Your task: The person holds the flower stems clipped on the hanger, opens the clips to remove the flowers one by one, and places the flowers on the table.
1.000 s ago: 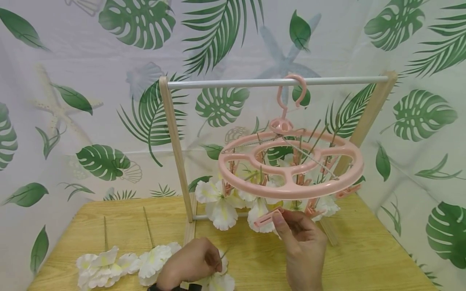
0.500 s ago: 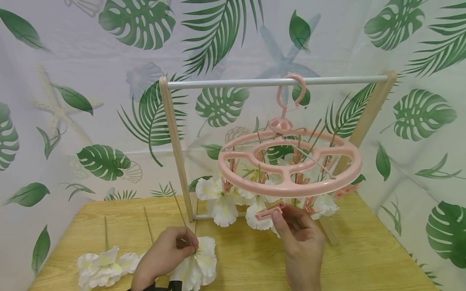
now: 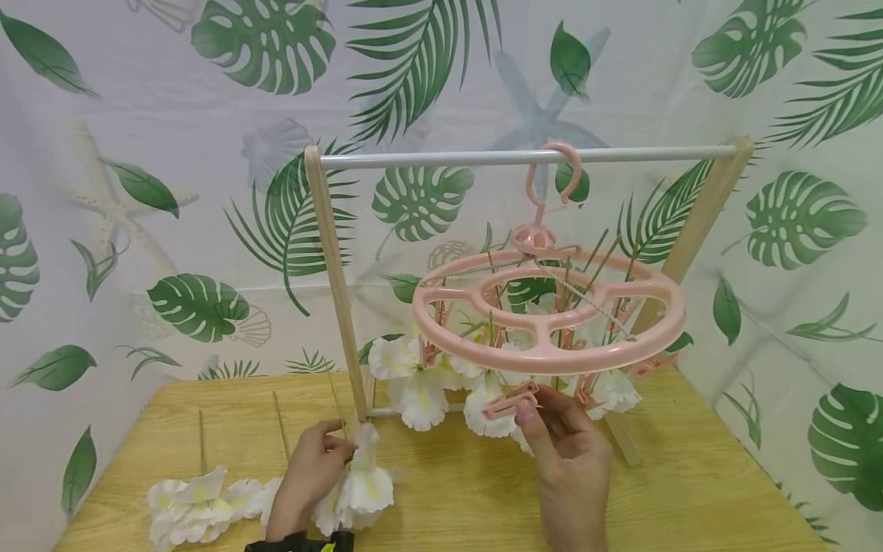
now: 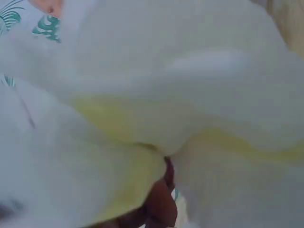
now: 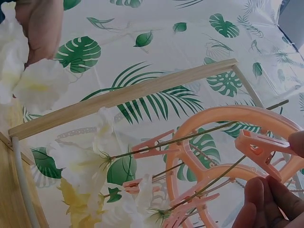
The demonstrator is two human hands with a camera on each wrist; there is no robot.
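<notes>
My left hand (image 3: 312,469) pinches a white artificial flower (image 3: 369,489) by its thin stem, just behind the bloom, over the table's left-middle. White petals with yellow streaks fill the left wrist view. Below the front of a round pink clip hanger (image 3: 476,354), my right hand (image 3: 574,469) holds a pink clothespin (image 3: 509,403) between thumb and fingers. In the right wrist view, the clothespin (image 5: 259,149) has nothing in it, and its two legs lie between thumb and fingertips. Several white flowers (image 3: 418,395) hang from the hanger's other clips, blooms down and stems pointing up.
A rack's white bar (image 3: 428,159) carries the hanger by its hook (image 3: 571,172); a wooden post (image 3: 331,276) stands left of the ring. More white flowers (image 3: 193,506) lie on the wooden table (image 3: 455,491) at the left. Leaf-printed cloth covers the walls.
My left hand has picked up a flower from the table, moved left and slightly away from me, and its stem now stands up. My right hand keeps the clothespin nearly in place.
</notes>
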